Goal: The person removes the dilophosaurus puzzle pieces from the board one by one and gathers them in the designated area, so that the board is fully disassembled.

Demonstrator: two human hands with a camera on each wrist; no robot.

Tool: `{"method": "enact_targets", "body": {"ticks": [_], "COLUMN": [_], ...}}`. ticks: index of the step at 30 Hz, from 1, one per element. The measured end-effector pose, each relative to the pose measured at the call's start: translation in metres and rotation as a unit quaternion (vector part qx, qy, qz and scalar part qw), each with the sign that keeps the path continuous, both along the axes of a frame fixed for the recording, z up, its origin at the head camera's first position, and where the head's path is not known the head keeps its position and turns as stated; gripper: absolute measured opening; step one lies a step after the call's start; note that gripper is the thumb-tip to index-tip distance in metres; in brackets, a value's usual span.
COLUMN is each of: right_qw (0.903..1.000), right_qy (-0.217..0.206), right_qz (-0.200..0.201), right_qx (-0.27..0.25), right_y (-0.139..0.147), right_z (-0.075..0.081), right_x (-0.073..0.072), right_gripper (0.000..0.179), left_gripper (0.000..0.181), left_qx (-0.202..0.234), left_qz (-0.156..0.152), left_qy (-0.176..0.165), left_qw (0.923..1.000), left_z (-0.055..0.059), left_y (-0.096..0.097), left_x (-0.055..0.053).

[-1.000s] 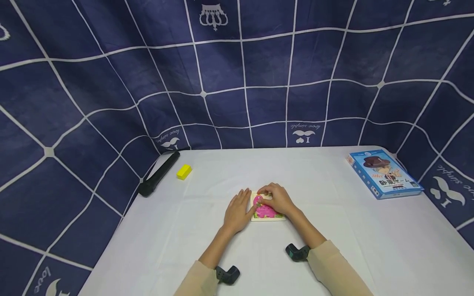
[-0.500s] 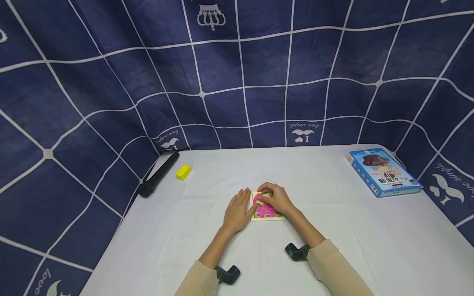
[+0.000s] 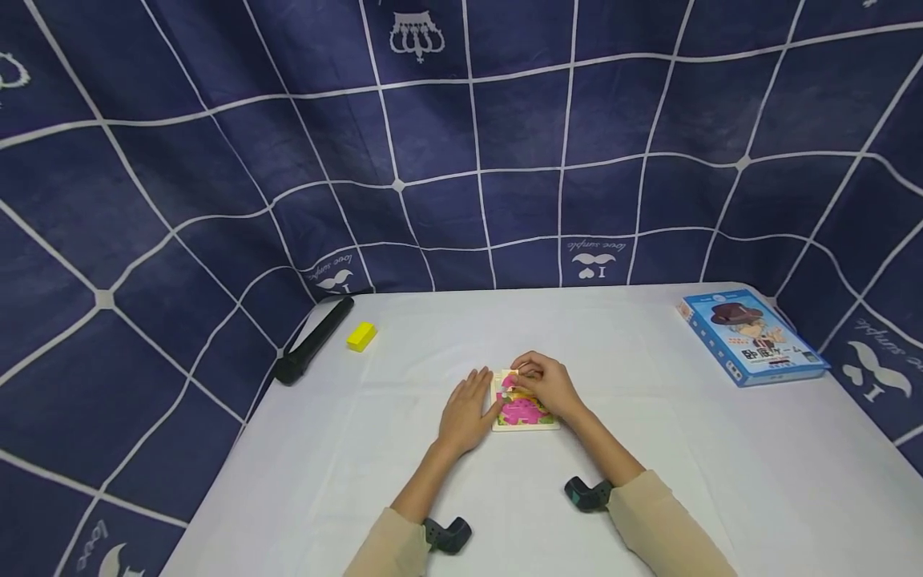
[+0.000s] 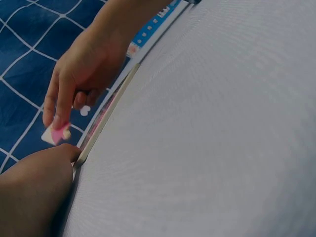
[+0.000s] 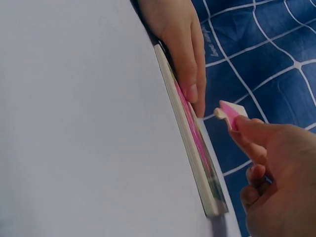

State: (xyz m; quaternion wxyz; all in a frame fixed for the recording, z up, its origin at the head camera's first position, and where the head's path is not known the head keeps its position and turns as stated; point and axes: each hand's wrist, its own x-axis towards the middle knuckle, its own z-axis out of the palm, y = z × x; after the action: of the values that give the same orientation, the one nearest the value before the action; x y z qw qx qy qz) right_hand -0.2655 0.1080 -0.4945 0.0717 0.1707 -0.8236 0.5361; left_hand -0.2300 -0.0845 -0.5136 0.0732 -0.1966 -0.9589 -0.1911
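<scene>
Short of the counter's [image 3: 425, 344] far edge, left hand [image 3: 462, 413] straight-fingered at jigsaw board [image 3: 525, 428], right hand's [image 3: 551, 386] fingers pinching a pink piece [image 5: 229, 114]

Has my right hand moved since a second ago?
Yes: in the head view, the right hand has shifted slightly rightward and up, judged against the blue game box.

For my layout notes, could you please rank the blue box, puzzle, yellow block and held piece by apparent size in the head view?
1. Blue box
2. Puzzle
3. Yellow block and held piece: unsure, the piece being partly hidden.
</scene>
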Motion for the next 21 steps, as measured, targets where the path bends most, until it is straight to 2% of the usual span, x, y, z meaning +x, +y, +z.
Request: {"method": "enact_targets", "body": {"ticks": [3, 9, 15, 21], "right_qw": [0.9999, 0.9972, 0.9912, 0.9887], "right_qy": [0.005, 0.003, -0.015, -0.014], "right_qz": [-0.013, -0.068, -0.117, -0.125], "right_qx": [0.007, 0.032, 0.059, 0.082], "right_y": [0.014, 0.057, 0.089, 0.096], "right_z": [0.007, 0.014, 0.007, -0.003], "right_x": [0.004, 0.009, 0.009, 0.005], "right_gripper": [0.016, 0.020, 0.021, 0.021], "left_gripper": [0.062, 0.062, 0.063, 0.062], "left_qx": [-0.001, -0.006, -0.005, -0.004], "left_qz": [-0.001, 0.003, 0.003, 0.000], "left_qy": [0.004, 0.003, 0.003, 0.009], "left_qw": [1.0000, 1.0000, 1.0000, 1.0000], "left_z": [0.000, 0.000, -0.001, -0.002], "left_y": [0.002, 0.001, 0.001, 0.001], "left_x": [0.000, -0.001, 0.000, -0.001]}}
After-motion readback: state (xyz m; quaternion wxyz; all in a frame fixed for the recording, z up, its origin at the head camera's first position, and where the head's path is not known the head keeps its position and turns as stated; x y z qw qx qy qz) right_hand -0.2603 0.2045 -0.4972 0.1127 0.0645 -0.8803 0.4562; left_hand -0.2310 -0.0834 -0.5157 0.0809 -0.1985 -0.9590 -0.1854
